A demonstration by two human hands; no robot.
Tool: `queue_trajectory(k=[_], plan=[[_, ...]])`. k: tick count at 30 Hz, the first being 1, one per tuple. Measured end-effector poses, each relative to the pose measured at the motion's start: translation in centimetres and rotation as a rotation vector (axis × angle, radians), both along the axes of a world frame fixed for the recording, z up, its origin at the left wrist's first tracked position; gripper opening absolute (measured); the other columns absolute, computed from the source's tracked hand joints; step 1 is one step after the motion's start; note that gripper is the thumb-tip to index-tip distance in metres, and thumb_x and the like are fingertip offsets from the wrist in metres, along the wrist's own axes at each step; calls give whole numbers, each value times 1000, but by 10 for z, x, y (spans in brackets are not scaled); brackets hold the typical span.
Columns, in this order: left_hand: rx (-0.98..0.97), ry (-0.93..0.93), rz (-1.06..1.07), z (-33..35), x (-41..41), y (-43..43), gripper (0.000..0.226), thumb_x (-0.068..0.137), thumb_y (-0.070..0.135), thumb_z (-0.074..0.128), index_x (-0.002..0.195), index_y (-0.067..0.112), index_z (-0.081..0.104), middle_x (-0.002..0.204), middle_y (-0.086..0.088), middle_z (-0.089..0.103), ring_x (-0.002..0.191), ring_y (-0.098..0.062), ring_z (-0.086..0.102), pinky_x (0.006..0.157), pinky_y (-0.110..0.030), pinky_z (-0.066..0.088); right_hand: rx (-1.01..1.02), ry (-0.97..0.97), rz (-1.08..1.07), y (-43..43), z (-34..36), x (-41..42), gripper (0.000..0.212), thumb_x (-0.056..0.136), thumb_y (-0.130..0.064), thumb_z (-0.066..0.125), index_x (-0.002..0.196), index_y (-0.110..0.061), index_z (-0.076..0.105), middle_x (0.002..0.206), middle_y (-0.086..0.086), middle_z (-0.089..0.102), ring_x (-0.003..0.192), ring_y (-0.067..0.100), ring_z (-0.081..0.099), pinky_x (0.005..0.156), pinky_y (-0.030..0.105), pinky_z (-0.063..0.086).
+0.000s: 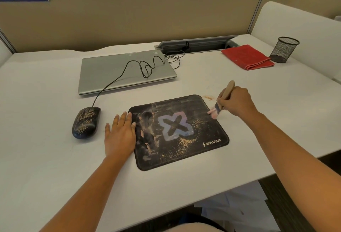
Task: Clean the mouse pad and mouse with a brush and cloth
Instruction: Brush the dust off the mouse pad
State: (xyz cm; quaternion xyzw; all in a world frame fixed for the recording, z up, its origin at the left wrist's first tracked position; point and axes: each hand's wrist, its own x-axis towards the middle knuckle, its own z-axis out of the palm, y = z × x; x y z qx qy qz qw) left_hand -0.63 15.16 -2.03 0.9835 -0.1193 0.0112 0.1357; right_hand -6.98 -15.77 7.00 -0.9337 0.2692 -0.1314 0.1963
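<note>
A black mouse pad (pixel 203 132) with a pale X logo lies on the white desk, with tan dust scattered over its lower middle and right. My right hand (pixel 236 101) grips a wooden-handled brush (pixel 224 96); its pink bristles touch the pad's right edge. My left hand (pixel 120 135) lies flat, fingers apart, on the desk at the pad's left edge, fingertips on the pad. A black wired mouse (pixel 86 122), speckled with the same dust, sits to the left of that hand. A folded red cloth (pixel 247 57) lies at the back right.
A shut grey laptop (pixel 110 73) lies behind the pad with the mouse cable looped over it. A black mesh pen cup (pixel 284 49) stands beside the cloth. A little dust (pixel 208 98) lies on the desk off the pad's far right corner. The desk edge runs close on the right.
</note>
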Motion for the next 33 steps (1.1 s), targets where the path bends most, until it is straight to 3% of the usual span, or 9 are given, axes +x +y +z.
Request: queue_trajectory(k=[2,4,9,16,20,24,28,31,33], plan=[[-15,-12,3,0,-1,1,49,100,34,17,147,21,14,156,1,14,144,-17,6,116,-41,3,-113,-42,21,5,-1,-1,27,91,-21,55,88,3,65,86,19,67,81,31,64,63,26,37],[-44,-26,4,0,-3,3,48,100,33,19,146,21,18,155,1,18,144,-17,10,116,-40,5,-91,-95,43,13,-1,-3,24,90,-19,55,87,2,66,81,17,66,75,27,62,62,24,37],[-71,-29,-1,0,-9,4,48,100,35,19,146,21,20,154,0,20,144,-17,10,116,-40,5,364,-155,209,55,-3,-1,14,88,-14,58,96,-6,66,84,8,66,66,14,65,53,14,53],[-30,-12,0,-3,-17,6,50,99,37,17,147,22,13,156,0,13,144,-18,6,116,-40,2,804,-110,343,116,-20,11,9,83,-12,66,92,-11,69,93,8,67,71,11,68,55,15,56],[-8,-7,4,-3,-16,5,50,99,37,16,147,23,13,156,0,12,144,-19,5,116,-41,1,741,-35,330,107,-22,10,6,84,-12,65,90,-13,67,88,4,65,68,8,66,53,12,53],[-11,-9,1,-4,-16,4,50,99,37,16,147,22,14,156,0,13,144,-19,5,116,-42,2,505,22,259,69,-17,0,18,85,-15,62,103,-10,65,94,9,68,78,16,68,64,22,58],[-7,-8,0,-4,-17,4,50,99,37,15,147,22,13,156,0,12,144,-19,5,116,-42,2,295,11,68,25,-6,-16,16,86,-18,62,97,-7,68,95,17,69,82,27,67,76,37,57],[-8,-6,-3,-4,-17,4,50,99,37,16,147,23,13,156,0,12,144,-19,4,116,-43,2,17,39,-40,13,2,-20,24,88,-22,59,97,-2,66,96,18,67,85,29,63,71,30,46],[-15,-15,7,-3,-17,3,50,99,36,17,147,22,15,156,0,14,144,-19,6,116,-43,4,34,-31,-21,15,6,-19,20,87,-20,60,95,-3,67,92,16,67,87,30,64,71,29,46]])
